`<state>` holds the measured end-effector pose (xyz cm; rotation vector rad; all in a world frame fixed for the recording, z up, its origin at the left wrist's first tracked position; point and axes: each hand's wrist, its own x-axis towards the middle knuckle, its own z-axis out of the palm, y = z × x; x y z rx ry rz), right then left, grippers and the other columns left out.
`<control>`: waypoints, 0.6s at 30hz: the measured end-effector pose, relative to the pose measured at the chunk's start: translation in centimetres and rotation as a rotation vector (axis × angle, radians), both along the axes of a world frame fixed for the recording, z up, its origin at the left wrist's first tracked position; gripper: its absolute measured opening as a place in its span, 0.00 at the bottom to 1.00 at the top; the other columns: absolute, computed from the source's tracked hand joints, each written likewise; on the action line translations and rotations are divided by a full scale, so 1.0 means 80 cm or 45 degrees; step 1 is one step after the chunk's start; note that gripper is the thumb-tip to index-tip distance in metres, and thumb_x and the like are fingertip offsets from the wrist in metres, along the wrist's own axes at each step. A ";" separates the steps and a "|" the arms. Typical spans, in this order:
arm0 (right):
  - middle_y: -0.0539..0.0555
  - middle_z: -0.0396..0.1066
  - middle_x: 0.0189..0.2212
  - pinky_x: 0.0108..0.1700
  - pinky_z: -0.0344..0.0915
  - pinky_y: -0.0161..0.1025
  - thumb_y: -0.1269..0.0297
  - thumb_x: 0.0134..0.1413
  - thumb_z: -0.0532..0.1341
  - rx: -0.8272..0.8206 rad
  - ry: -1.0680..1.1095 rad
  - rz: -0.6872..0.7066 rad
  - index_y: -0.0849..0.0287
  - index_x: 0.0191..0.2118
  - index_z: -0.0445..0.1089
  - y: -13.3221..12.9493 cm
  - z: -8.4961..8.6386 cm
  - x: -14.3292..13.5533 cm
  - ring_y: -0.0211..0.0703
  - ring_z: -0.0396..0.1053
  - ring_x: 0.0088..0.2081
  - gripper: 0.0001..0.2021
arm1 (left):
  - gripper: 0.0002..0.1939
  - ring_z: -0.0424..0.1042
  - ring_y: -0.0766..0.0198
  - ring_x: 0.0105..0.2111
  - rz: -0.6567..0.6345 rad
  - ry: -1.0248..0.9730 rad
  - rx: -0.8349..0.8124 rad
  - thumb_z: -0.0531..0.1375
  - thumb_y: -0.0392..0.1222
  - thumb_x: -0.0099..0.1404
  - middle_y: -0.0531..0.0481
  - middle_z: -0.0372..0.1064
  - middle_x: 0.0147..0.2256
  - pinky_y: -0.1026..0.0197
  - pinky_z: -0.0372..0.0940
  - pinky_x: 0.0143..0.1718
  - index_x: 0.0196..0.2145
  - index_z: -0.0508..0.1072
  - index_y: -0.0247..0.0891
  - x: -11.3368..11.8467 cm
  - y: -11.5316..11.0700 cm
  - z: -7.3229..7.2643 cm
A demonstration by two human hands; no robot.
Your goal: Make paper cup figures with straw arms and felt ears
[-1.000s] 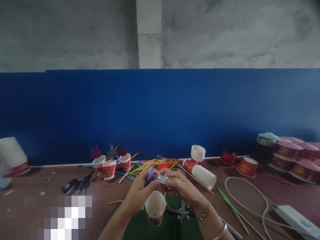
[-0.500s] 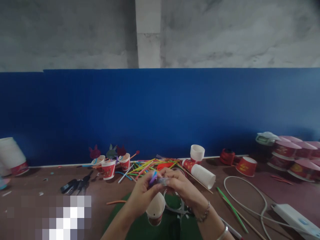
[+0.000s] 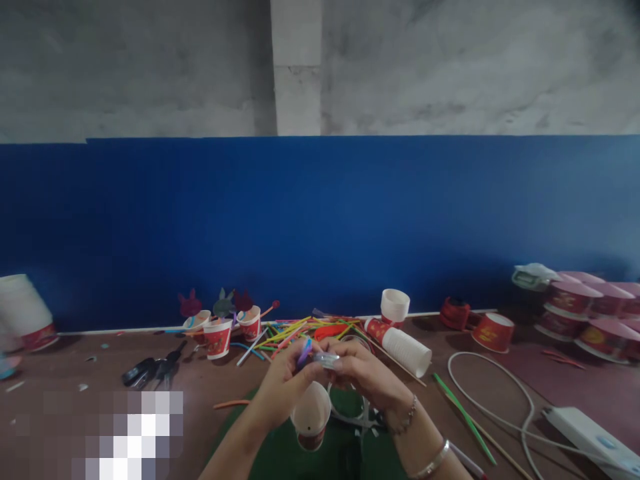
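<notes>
Both hands meet at the middle of the table above a paper cup. My left hand (image 3: 277,393) is closed on a purple-and-blue strip (image 3: 304,352), perhaps a straw or pipe piece. My right hand (image 3: 369,377) pinches a shiny clear piece (image 3: 327,361) beside it; its kind is hard to make out. The white paper cup (image 3: 311,405) stands just below my left hand, with a small dark hole in its side. Under my right wrist lies a ring-like roll (image 3: 361,421) on the green mat (image 3: 280,460). My fingertips partly hide both held pieces.
Coloured straws (image 3: 285,337) lie heaped behind my hands. Three decorated cups (image 3: 218,339) stand at the left back, near black scissors (image 3: 145,372). A fallen cup stack (image 3: 405,350), a white cable (image 3: 493,357) and a power strip (image 3: 590,440) lie to the right.
My hands have shifted and turned slightly. The clear piece between the fingers shows more plainly now. The cup and table items look the same.
</notes>
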<state>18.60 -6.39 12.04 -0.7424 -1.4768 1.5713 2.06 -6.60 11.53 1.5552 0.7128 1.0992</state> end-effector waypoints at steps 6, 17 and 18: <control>0.47 0.61 0.23 0.22 0.49 0.30 0.61 0.42 0.63 -0.024 0.000 -0.028 0.63 0.20 0.66 0.004 -0.006 -0.002 0.29 0.54 0.21 0.11 | 0.12 0.64 0.65 0.32 -0.007 -0.017 -0.037 0.63 0.47 0.56 0.53 0.67 0.30 0.64 0.61 0.36 0.33 0.69 0.37 0.001 0.007 -0.010; 0.55 0.66 0.42 0.35 0.64 0.36 0.68 0.49 0.59 0.604 -0.740 -0.517 0.59 0.32 0.74 -0.004 0.005 -0.005 0.40 0.66 0.34 0.05 | 0.20 0.70 0.59 0.21 0.472 0.258 -0.012 0.60 0.52 0.56 0.51 0.71 0.22 0.63 0.60 0.23 0.40 0.72 0.34 -0.010 0.014 -0.008; 0.55 0.66 0.41 0.34 0.64 0.37 0.70 0.49 0.59 0.646 -0.810 -0.555 0.59 0.31 0.73 -0.004 0.003 -0.006 0.39 0.66 0.32 0.06 | 0.18 0.71 0.58 0.23 0.497 0.340 0.073 0.59 0.52 0.57 0.49 0.73 0.24 0.63 0.61 0.25 0.39 0.73 0.35 -0.011 0.013 -0.010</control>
